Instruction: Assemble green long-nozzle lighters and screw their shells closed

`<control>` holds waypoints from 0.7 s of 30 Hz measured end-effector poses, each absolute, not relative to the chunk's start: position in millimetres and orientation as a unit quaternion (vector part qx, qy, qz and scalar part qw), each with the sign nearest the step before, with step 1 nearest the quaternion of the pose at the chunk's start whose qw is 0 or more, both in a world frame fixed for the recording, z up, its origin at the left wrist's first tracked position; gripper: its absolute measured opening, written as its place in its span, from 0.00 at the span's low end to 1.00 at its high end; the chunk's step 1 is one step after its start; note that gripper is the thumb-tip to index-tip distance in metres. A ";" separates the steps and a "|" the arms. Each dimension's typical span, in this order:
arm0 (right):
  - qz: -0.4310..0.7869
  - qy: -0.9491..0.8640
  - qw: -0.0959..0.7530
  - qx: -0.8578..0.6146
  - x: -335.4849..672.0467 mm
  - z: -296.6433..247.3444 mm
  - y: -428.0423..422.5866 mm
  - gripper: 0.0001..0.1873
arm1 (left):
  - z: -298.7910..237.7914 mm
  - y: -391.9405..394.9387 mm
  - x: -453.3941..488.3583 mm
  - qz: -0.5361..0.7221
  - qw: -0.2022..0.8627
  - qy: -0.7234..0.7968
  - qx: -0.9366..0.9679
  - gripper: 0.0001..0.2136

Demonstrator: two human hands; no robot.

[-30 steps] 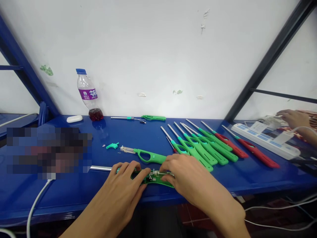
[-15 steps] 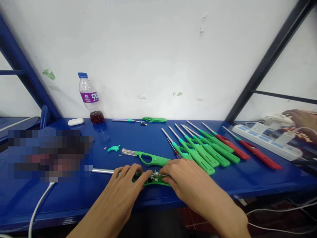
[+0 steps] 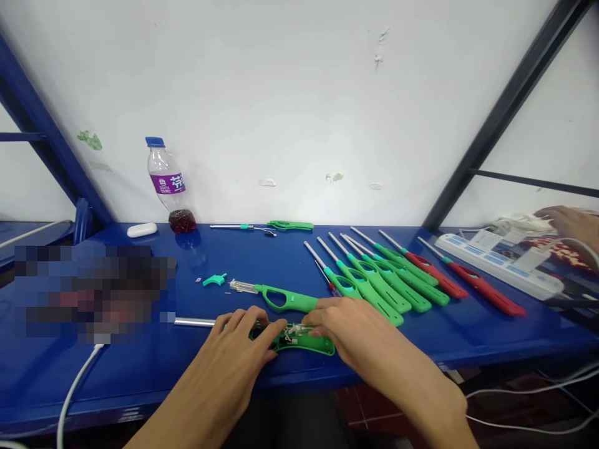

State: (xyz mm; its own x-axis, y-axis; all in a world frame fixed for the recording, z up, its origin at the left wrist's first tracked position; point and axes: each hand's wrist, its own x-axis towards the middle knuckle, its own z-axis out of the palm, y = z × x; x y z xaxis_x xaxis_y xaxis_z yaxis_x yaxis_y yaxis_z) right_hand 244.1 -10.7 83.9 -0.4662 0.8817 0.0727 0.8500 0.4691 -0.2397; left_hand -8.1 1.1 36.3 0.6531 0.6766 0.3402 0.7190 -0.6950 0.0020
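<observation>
An opened green gas lighter (image 3: 306,346) lies near the table's front edge, its inner parts and thin wires exposed and its metal tube (image 3: 194,322) pointing left. My left hand (image 3: 231,352) grips the lighter around its trigger end, thumb along the casing. With fingers pinched together, my right hand (image 3: 350,324) holds a clear inner piece (image 3: 302,330) at the casing's middle; the fingers partly hide it. Just behind lies a green casing half (image 3: 292,302) with bare metal prongs at its left end. A teal trigger (image 3: 215,280) rests to its left.
Several green lighters (image 3: 374,284) and two red ones (image 3: 486,290) lie fanned out at right, with a screwdriver (image 3: 333,287) beside them. A power strip (image 3: 500,265), drink bottle (image 3: 168,187), white case (image 3: 141,230) and another dismantled lighter (image 3: 290,225) sit farther back. Another person's hand (image 3: 571,221) shows at far right.
My right hand has shifted slightly right and up off the casing, so its right end now shows. My left hand stays on the lighter.
</observation>
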 end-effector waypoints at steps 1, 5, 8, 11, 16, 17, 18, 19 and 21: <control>0.092 -0.852 0.097 -0.505 244.7 85.1 -11.7 0.18 | 36.5 0.8 -8.4 -0.158 0.063 -0.384 -0.907 0.20; 0.105 -0.852 0.102 -0.502 245.0 86.0 -10.4 0.16 | 34.9 2.0 -9.4 -0.155 0.056 -0.386 -0.908 0.22; 0.113 -0.850 0.090 -0.507 242.5 85.9 -6.9 0.13 | 33.3 3.8 -9.7 -0.154 0.051 -0.382 -0.910 0.23; 0.115 -0.846 0.081 -0.515 239.0 87.8 -5.3 0.14 | 33.5 3.5 -10.1 -0.149 0.043 -0.382 -0.911 0.23; 0.121 -0.840 0.088 -0.521 236.4 88.9 -5.0 0.14 | 35.2 1.0 -11.0 -0.134 0.037 -0.379 -0.915 0.28; 0.120 -0.840 0.090 -0.521 236.4 88.5 -4.9 0.14 | 35.3 0.7 -11.0 -0.136 0.038 -0.378 -0.915 0.29; 0.119 -0.841 0.092 -0.520 236.4 88.0 -4.8 0.14 | 35.2 0.6 -10.9 -0.137 0.039 -0.374 -0.916 0.29; 0.117 -0.841 0.093 -0.519 236.4 87.6 -4.8 0.14 | 35.0 0.6 -10.6 -0.139 0.041 -0.374 -0.916 0.28; 0.111 -0.844 0.096 -0.516 236.4 87.1 -5.2 0.15 | 34.4 1.1 -9.6 -0.143 0.045 -0.374 -0.915 0.27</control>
State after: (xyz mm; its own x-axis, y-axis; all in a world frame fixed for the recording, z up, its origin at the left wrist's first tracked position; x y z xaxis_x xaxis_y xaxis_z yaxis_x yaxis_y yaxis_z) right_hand 236.4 -5.2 87.1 -0.4494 0.8921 0.0478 0.8495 0.4433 -0.2862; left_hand -9.6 1.1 34.4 0.6789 0.6725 0.2947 0.6981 -0.7156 0.0247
